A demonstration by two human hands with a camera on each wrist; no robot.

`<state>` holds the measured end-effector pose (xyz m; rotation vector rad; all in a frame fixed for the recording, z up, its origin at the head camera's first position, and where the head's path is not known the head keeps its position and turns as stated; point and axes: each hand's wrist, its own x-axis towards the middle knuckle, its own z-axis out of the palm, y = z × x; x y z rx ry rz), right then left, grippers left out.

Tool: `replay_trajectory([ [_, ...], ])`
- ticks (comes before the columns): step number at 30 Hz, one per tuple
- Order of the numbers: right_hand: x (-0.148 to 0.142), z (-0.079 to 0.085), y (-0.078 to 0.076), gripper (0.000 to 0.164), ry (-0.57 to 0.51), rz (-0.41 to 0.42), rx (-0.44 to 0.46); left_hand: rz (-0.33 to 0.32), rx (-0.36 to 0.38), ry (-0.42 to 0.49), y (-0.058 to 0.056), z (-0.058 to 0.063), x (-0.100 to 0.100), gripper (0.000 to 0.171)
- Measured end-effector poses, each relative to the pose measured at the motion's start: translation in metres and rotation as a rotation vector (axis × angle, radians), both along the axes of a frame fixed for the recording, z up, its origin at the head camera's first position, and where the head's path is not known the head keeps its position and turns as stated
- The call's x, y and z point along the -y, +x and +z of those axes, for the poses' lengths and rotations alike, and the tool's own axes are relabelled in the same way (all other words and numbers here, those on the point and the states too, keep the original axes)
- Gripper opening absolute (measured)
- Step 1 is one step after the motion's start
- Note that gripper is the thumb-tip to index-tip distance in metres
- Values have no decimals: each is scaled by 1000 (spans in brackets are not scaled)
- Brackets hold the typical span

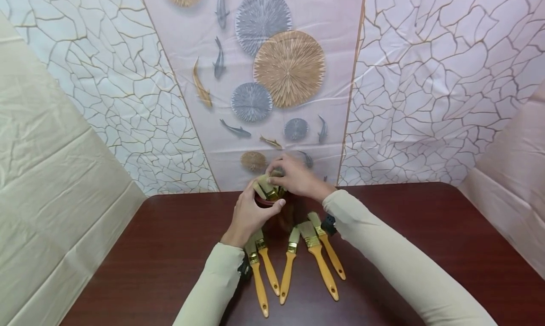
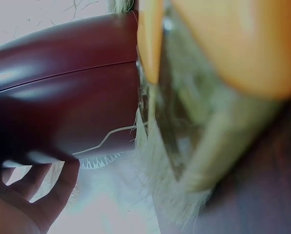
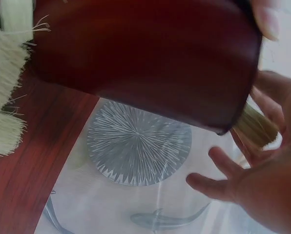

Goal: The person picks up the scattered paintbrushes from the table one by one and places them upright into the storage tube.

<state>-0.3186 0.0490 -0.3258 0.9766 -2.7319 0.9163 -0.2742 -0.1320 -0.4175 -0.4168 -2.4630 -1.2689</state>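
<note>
A dark red cup [image 3: 150, 58] stands near the table's back edge with several paintbrushes [image 1: 267, 186] in it, bristles up. My left hand [image 1: 249, 213] grips the cup near its rim, with the thumb on the near side. In the left wrist view, fingers [image 2: 57, 195] curve against the cup's wall. My right hand [image 1: 294, 175] is over the rim and pinches a paintbrush [image 3: 255, 127] by its bristles. Two of its fingers stick out freely in the right wrist view. That brush's handle is hidden inside the cup.
Several orange-handled paintbrushes lie fanned on the table in front of the cup, including a wide brush [image 1: 318, 259] and a narrower brush [image 1: 288, 269]. The dark red-brown table [image 1: 170, 250] meets a patterned cloth backdrop [image 1: 272, 127] just behind the cup.
</note>
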Motion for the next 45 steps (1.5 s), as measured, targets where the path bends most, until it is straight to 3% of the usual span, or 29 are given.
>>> replay_trajectory([
  [6,2,0,9,12,-64,-68,-34,3,9,0,4,1,2,84],
  [11,-21,14,30,18,-178,-91,-31,-12,-15,17,3,3,5,83],
  [19,-77,13,69,18,-227,-175,190,-1,-32,6,5,6,10,78],
  [27,-105,-14,89,26,-242,-193,457,32,-3,-6,6,4,11,78],
  [34,-116,-48,97,26,-228,-227,544,16,-4,-7,2,4,5,76],
  [45,-119,-92,93,30,-197,-364,659,15,2,2,1,1,-3,78],
])
